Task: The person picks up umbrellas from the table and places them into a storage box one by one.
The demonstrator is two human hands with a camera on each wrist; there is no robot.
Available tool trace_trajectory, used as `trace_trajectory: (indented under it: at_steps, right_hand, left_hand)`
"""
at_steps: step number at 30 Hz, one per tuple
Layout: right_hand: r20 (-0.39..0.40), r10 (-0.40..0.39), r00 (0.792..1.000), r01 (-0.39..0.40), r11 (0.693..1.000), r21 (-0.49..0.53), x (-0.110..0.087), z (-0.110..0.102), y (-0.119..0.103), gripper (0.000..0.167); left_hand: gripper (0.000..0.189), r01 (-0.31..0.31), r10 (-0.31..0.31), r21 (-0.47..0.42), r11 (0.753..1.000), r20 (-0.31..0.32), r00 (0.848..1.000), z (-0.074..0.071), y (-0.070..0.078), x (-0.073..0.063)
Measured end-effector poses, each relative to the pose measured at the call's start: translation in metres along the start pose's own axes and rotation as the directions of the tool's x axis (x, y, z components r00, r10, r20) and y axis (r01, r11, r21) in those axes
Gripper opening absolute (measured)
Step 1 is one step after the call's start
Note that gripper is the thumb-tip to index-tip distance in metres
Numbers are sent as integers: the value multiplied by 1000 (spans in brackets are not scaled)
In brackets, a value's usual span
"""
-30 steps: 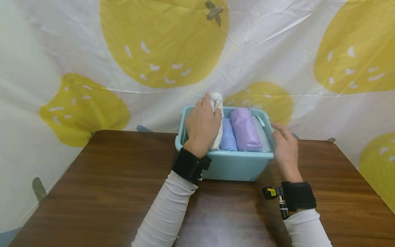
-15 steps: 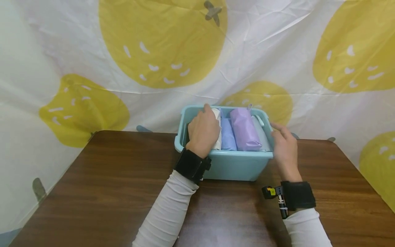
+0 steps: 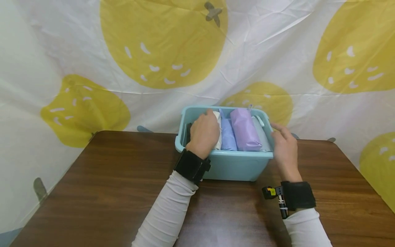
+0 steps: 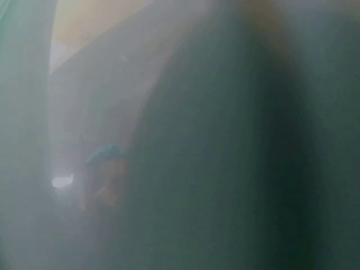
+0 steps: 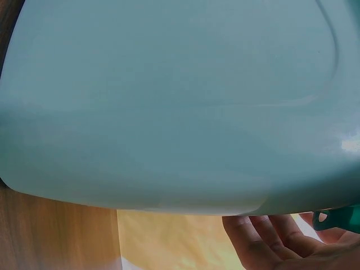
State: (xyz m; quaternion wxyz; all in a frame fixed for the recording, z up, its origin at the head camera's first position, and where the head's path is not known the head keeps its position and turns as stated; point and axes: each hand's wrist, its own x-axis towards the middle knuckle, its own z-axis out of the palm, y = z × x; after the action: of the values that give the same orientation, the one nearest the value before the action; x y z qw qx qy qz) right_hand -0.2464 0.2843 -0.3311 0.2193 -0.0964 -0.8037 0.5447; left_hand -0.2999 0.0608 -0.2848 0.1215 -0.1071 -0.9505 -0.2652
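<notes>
A light blue plastic bin (image 3: 228,166) stands on the table with soft pouches side by side in it. My left hand (image 3: 204,134) reaches into its left part, knuckles up, and holds a cream pouch (image 3: 218,127); the fingertips are hidden below. Beside that pouch lie a blue pouch (image 3: 228,135), a lilac pouch (image 3: 245,130) with a small loop at its far end and a pale grey-blue pouch (image 3: 261,135). My right hand (image 3: 285,152) grips the bin's right end at the rim; in the right wrist view its fingers (image 5: 253,242) touch the bin's outer wall.
A dark item (image 3: 188,132) shows inside the bin, left of my left hand. The brown wooden table (image 3: 117,178) ends against a white curtain (image 3: 172,103) with yellow fruit prints. The left wrist view is blurred and shows mostly the bin's wall (image 4: 208,169).
My left hand has moved down into the bin with the cream pouch, and the pouch's white pompom has dropped out of sight. The right hand and the bin have stayed in place.
</notes>
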Motion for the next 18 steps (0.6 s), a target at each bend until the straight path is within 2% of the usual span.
trace_trajectory:
  at_steps: [5,10,15,18]
  right_hand:
    - [0,-2,1000,2,1000,1,3,2,0,49]
    - [19,6,1000,-6,1000,-4,6,4,0,50]
    - [40,0,999,1,1000,-12,5,7,2,51]
    - [47,-11,999,12,1000,-14,5,9,4,52]
  left_hand:
    - [22,0,0,-2,1000,13,1000,0,-3,1]
    - [27,-26,26,0,1000,15,1000,0,-9,1]
    - [30,-20,22,-38,999,36,999,-2,-16,0]
    - [35,-29,30,-59,998,27,999,-8,-21,-2]
